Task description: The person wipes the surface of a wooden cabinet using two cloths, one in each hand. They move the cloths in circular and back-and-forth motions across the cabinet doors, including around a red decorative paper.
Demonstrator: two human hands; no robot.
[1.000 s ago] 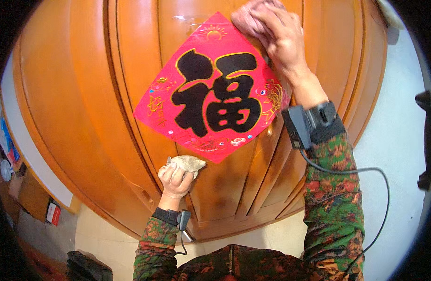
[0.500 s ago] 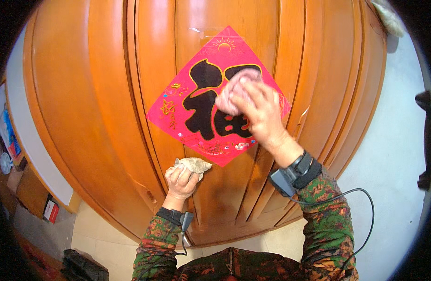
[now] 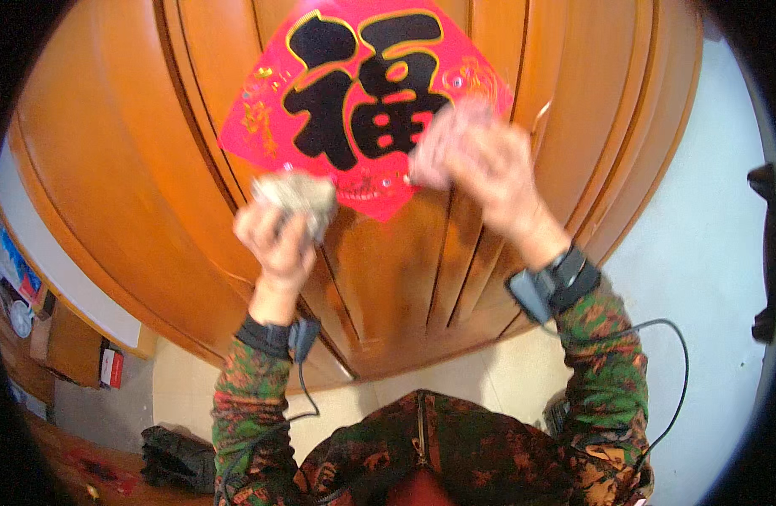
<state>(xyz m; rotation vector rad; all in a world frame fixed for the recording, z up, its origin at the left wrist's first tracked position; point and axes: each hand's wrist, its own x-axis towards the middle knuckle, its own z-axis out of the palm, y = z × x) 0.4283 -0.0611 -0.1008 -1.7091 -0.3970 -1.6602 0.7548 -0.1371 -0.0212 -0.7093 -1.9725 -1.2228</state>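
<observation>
A red diamond-shaped paper [image 3: 269, 97] with a large black, gold-edged character is on the wooden door [image 3: 110, 169]. My left hand [image 3: 274, 236] is closed on a crumpled beige cloth [image 3: 297, 194], at the paper's lower left edge. My right hand [image 3: 499, 177] is closed on a pink cloth [image 3: 445, 139], over the lower right part of the paper. Both hands and cloths are slightly blurred. Black devices with cables are strapped to both wrists over camouflage sleeves.
A pale wall [image 3: 700, 295] runs along the right. Beyond a white border at the left are boxes [image 3: 72, 346] and other small items. A dark bag [image 3: 177, 455] lies at the lower left, beside pale floor tiles [image 3: 181, 388].
My right hand with the pink cloth moved down from the paper's top corner to its lower right. My left hand with the beige cloth moved up and left. The paper sits higher in view.
</observation>
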